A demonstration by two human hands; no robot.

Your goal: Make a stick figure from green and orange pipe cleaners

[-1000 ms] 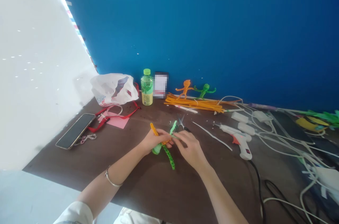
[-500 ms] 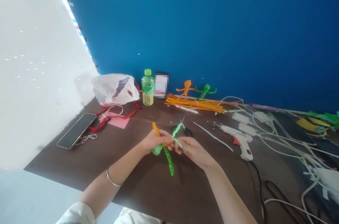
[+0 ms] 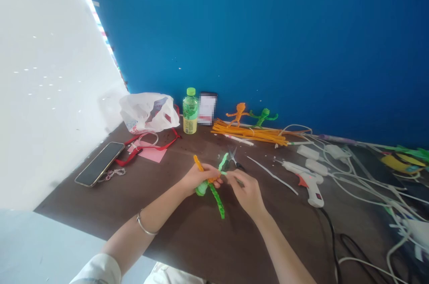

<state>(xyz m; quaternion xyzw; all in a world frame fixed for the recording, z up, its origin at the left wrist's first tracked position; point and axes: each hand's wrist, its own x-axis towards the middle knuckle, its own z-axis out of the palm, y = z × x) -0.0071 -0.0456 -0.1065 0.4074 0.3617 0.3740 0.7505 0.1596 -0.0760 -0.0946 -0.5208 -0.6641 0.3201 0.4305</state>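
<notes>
Being held over a dark brown tabletop [image 3: 100,226], a twisted green-and-orange pipe-cleaner piece [image 3: 209,185] is being gripped at six o'clock by the curled left hand [image 3: 201,177] and pinched by the right hand [image 3: 244,192], fingertips pressed together. A white hot-glue gun [image 3: 306,183] is being rested at three o'clock; black-handled steel scissors [image 3: 233,158] are lying at twelve o'clock.

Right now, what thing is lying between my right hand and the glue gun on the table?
In the head view, a thin white strip lies between your right hand and the hot glue gun.
</notes>
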